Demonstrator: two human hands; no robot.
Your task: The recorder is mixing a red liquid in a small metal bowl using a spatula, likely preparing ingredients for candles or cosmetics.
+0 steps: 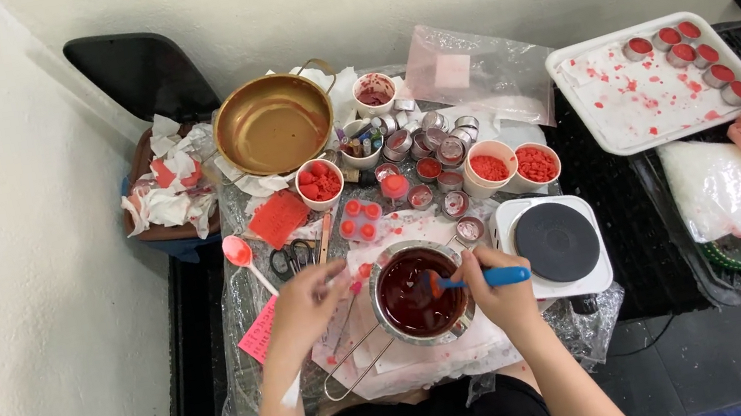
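A small steel pot [394, 328] full of dark red liquid sits on the low table in front of me. My right hand [500, 295] grips a blue-handled spatula [479, 278] whose red tip dips into the liquid. My left hand [304, 303] rests just left of the pot, fingers bent, touching the paper near the pot's wire handle [349, 364]. I cannot see anything held in it.
A white single hotplate [555, 246] stands right of the pot. Behind are a brass pan [273, 126], cups of red wax pieces [319, 185], several small tins [435, 141], a pink spoon [240, 254]. A white tray [605, 100] with filled tins sits far right.
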